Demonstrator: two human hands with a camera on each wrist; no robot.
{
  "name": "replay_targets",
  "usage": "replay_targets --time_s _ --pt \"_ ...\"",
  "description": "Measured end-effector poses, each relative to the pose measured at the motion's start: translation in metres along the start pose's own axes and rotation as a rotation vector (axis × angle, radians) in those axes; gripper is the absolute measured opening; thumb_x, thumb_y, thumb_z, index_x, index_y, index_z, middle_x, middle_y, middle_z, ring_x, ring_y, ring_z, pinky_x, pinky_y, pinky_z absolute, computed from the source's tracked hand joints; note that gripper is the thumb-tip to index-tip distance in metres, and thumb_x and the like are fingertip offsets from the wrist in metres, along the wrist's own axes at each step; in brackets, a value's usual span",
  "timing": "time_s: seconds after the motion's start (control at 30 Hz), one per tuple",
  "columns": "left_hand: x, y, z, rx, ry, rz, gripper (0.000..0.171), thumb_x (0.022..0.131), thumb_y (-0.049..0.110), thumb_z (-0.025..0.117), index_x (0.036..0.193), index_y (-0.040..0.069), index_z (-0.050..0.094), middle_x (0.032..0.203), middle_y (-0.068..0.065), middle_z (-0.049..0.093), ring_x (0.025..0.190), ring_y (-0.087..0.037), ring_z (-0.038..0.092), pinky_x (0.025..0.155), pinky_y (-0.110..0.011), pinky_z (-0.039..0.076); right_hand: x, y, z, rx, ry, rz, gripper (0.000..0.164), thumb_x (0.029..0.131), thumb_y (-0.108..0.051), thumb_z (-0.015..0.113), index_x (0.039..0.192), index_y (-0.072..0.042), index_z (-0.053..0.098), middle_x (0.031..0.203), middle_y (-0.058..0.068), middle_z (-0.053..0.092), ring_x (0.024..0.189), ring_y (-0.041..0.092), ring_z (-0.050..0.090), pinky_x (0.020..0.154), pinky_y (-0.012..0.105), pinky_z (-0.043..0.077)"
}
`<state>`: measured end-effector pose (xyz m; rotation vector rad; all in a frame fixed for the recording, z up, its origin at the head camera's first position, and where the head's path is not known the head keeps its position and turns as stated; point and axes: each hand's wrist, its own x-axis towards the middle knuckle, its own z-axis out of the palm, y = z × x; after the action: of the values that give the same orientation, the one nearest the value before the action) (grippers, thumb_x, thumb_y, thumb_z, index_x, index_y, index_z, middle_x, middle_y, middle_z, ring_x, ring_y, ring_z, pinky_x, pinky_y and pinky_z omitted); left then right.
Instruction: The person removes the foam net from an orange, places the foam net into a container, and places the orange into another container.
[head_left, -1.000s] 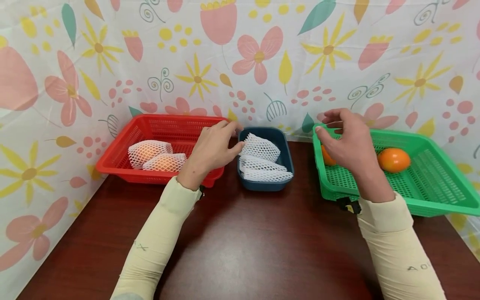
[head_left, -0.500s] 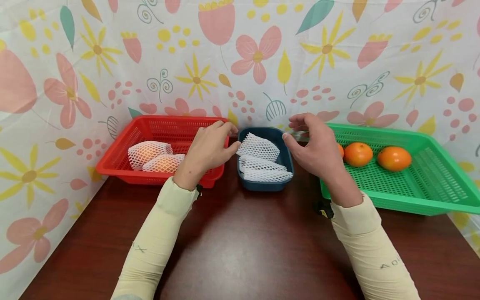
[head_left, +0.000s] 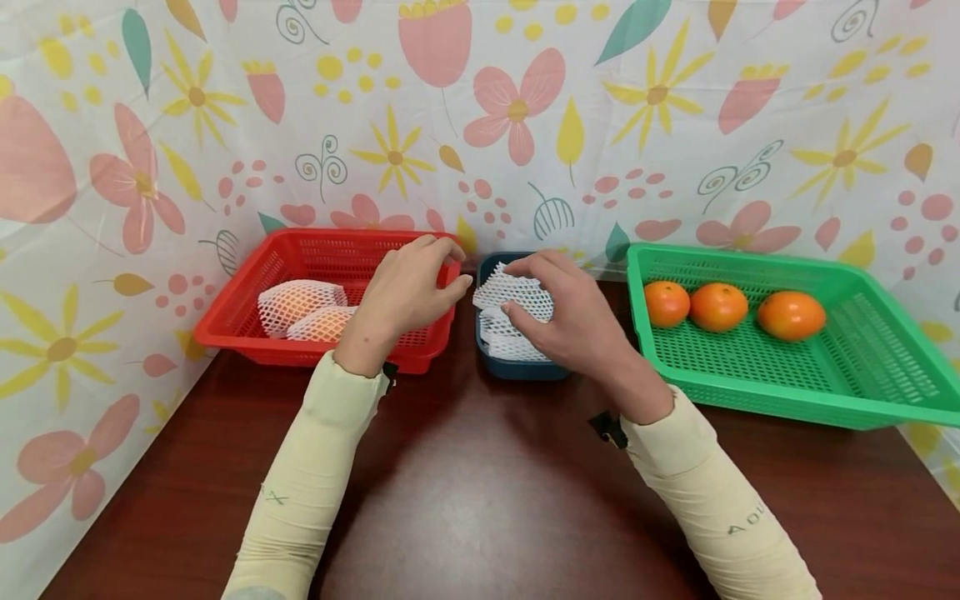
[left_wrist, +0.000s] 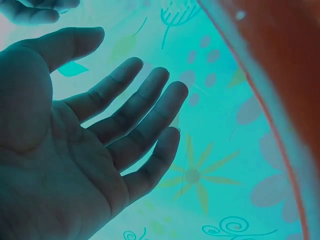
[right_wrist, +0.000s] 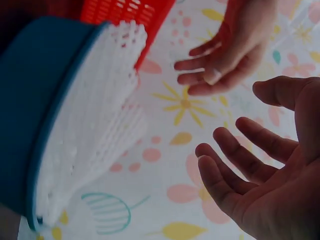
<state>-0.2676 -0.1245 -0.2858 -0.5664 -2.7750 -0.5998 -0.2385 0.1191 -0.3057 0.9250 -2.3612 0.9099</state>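
Note:
In the head view my left hand (head_left: 405,292) hovers over the right side of the red basket (head_left: 251,350), fingers loosely bent and holding nothing. The left wrist view shows that palm (left_wrist: 60,160) bare with the fingers spread. My right hand (head_left: 573,312) hangs above the blue container (head_left: 517,369), thumb and fingers apart. White foam net sleeves (head_left: 495,321) lie in the container, partly hidden by the right hand. In the right wrist view a gap shows between the right hand (right_wrist: 265,175) and the foam nets (right_wrist: 85,125). Two orange fruits in foam nets (head_left: 300,304) lie in the red basket.
A green basket (head_left: 787,400) stands on the right with three orange fruits (head_left: 717,307) along its back side. The dark wooden table (head_left: 480,500) spreads in front. Behind the containers hangs a floral cloth (head_left: 525,125).
My right hand has moved left from the green basket to above the blue container, uncovering the fruits there. The left hand has shifted slightly left.

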Motion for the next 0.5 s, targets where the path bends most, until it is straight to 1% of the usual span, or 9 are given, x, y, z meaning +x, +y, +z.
replay_targets --time_s 0.17,0.27,0.37,0.5 --pt "-0.002 -0.003 -0.004 0.001 0.003 -0.006 0.041 0.095 0.036 0.077 0.129 0.015 0.068 0.125 -0.006 0.068 0.109 -0.023 0.063 0.098 -0.046 0.056 0.003 -0.003 0.017 0.016 -0.050 -0.053 0.035 0.095 -0.017 0.079 0.128 -0.008 0.070 0.126 0.007 0.067 0.114 0.020 0.062 0.097 0.041 0.056" --pt "-0.004 -0.005 -0.007 0.008 -0.014 -0.001 0.039 0.097 0.035 0.075 0.128 0.014 0.068 0.125 -0.007 0.068 0.109 -0.024 0.064 0.098 -0.047 0.056 0.003 -0.005 0.025 0.016 -0.092 -0.077 0.036 0.096 -0.018 0.078 0.129 -0.009 0.069 0.126 0.006 0.066 0.115 0.020 0.061 0.100 0.041 0.055" --pt "-0.007 -0.009 -0.011 0.010 -0.027 -0.011 0.038 0.097 0.034 0.075 0.128 0.014 0.068 0.124 -0.007 0.068 0.109 -0.025 0.065 0.098 -0.047 0.056 0.002 -0.009 0.032 0.010 -0.148 -0.090 0.038 0.096 -0.021 0.077 0.133 -0.011 0.069 0.130 0.004 0.066 0.120 0.020 0.058 0.105 0.043 0.053" --pt "-0.012 -0.015 -0.018 -0.001 -0.011 -0.031 0.037 0.096 0.033 0.077 0.127 0.014 0.069 0.122 -0.006 0.069 0.108 -0.024 0.065 0.096 -0.048 0.057 0.001 -0.015 0.043 0.007 -0.220 -0.116 0.043 0.096 -0.022 0.077 0.137 -0.011 0.067 0.134 0.003 0.064 0.124 0.018 0.057 0.108 0.041 0.052"
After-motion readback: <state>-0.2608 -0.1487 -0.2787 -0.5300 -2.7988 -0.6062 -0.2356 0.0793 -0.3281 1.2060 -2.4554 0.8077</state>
